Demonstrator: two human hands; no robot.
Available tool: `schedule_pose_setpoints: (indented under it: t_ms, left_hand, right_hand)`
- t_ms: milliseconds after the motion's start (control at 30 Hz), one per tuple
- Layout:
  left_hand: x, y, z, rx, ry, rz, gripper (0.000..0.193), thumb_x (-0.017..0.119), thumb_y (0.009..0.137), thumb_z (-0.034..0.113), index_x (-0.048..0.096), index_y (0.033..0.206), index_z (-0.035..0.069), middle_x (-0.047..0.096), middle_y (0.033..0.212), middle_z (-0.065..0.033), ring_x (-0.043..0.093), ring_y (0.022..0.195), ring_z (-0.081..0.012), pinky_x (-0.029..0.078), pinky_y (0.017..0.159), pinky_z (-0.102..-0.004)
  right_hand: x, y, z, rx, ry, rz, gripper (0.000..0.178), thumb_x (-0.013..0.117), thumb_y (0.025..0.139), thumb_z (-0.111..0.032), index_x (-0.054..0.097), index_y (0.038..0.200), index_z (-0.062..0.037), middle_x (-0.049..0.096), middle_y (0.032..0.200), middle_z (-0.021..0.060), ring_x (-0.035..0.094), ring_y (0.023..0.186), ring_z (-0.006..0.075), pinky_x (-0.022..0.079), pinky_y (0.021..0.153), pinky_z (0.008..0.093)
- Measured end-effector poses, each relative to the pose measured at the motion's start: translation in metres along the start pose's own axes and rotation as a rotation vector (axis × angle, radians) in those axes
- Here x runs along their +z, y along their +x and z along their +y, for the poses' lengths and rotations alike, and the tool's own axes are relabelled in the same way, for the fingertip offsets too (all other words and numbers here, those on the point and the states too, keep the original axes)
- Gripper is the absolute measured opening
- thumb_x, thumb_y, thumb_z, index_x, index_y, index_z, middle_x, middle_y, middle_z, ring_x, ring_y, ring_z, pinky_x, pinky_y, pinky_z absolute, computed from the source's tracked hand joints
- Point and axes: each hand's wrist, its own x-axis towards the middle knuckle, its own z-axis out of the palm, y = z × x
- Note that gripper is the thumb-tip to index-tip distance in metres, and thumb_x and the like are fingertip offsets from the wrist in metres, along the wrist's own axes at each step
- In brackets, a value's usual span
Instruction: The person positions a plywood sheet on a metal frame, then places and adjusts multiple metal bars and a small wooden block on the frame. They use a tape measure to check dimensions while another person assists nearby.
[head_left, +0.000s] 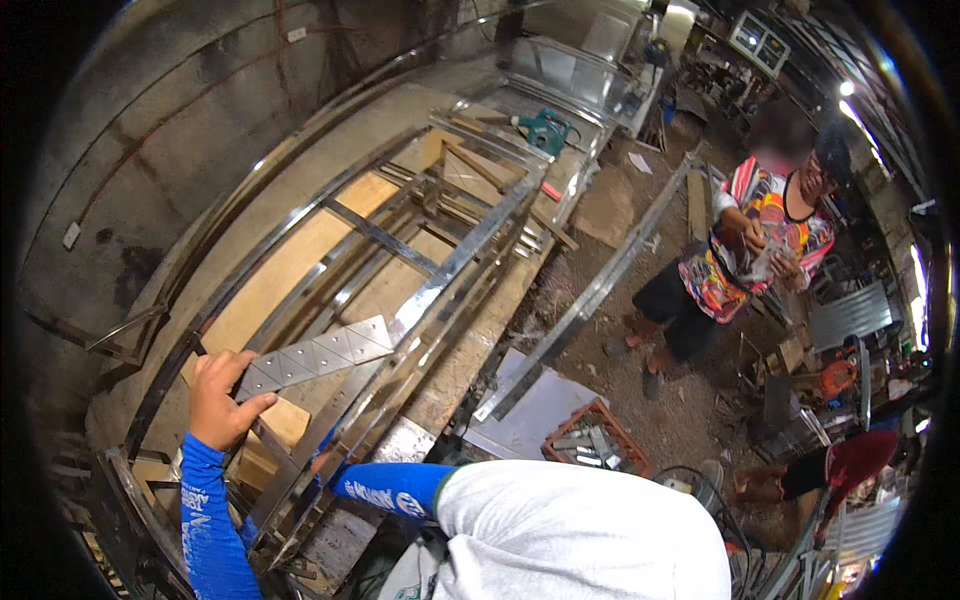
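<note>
My left hand (222,395) grips one end of a flat metal strip (318,357), its thumb along the near edge. Small holes and slanting lines run along the strip, which lies tilted up to the right over a large metal frame (455,262). The strip's far end reaches the frame's near long rail. My right arm, in a blue sleeve (385,488), reaches behind that rail. Only a little of my right hand (322,465) shows there, and its fingers are hidden. Wooden boards (285,262) lie under and inside the frame.
A teal power tool (546,131) sits on the table's far end. On the floor to the right are a long metal bar (590,300) and a reddish crate (597,440) of metal pieces. A person (745,245) stands beyond; another person's red garment (868,462) shows at lower right.
</note>
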Motion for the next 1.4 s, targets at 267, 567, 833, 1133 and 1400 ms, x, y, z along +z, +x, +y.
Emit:
schedule_pose_setpoints:
  t_ms: [267,567,833,1133,1400]
  left_hand:
    - [0.004,0.001,-0.016,0.001,0.028,-0.003,0.058,0.084,0.067,0.029,0.069,0.114,-0.001,0.063,0.098,-0.0167,0.055,0.098,-0.0387,0.044,0.09,-0.0459]
    - [0.007,-0.001,-0.029,0.024,0.053,0.001,0.061,0.084,0.073,0.039,0.067,0.117,-0.001,0.062,0.1,-0.0174,0.054,0.098,-0.0402,0.042,0.091,-0.0475]
    - [0.01,-0.005,-0.035,-0.036,0.011,-0.038,0.063,0.083,0.074,0.033,0.065,0.121,-0.004,0.061,0.106,-0.0184,0.053,0.105,-0.0385,0.042,0.095,-0.0468]
    - [0.016,-0.007,-0.067,-0.034,0.126,0.0,0.06,0.077,0.086,0.031,0.062,0.132,-0.005,0.062,0.13,-0.024,0.053,0.121,-0.0422,0.039,0.108,-0.0481]
    - [0.033,-0.035,-0.094,0.078,0.226,0.137,0.07,0.068,0.093,0.05,0.059,0.133,-0.007,0.061,0.129,-0.0254,0.054,0.117,-0.0437,0.039,0.106,-0.0495]
  right_hand:
    - [-0.017,0.01,0.03,0.139,0.413,0.148,0.055,0.058,0.097,-0.037,0.053,0.146,-0.0108,0.07,0.123,0.0161,0.069,0.112,0.0392,0.062,0.079,0.0575]
    - [-0.061,-0.105,0.147,0.13,2.115,-0.062,0.042,0.055,0.101,-0.041,0.063,0.13,-0.0109,0.071,0.119,0.0135,0.071,0.104,0.036,0.061,0.083,0.0607]
    - [-0.161,-0.268,0.255,-0.175,2.23,1.452,0.04,0.049,0.107,-0.049,0.065,0.121,-0.0163,0.071,0.117,0.0104,0.069,0.098,0.0312,0.058,0.082,0.05]
    - [-0.368,-0.422,0.301,-1.303,1.874,1.676,0.051,0.043,0.105,-0.048,0.058,0.141,-0.0145,0.06,0.142,0.0228,0.056,0.13,0.0418,0.038,0.114,0.065]
    - [-0.396,-0.343,0.237,-0.898,1.992,1.421,0.049,0.047,0.105,-0.055,0.062,0.136,-0.019,0.067,0.115,0.013,0.068,0.094,0.0271,0.06,0.072,0.0406]
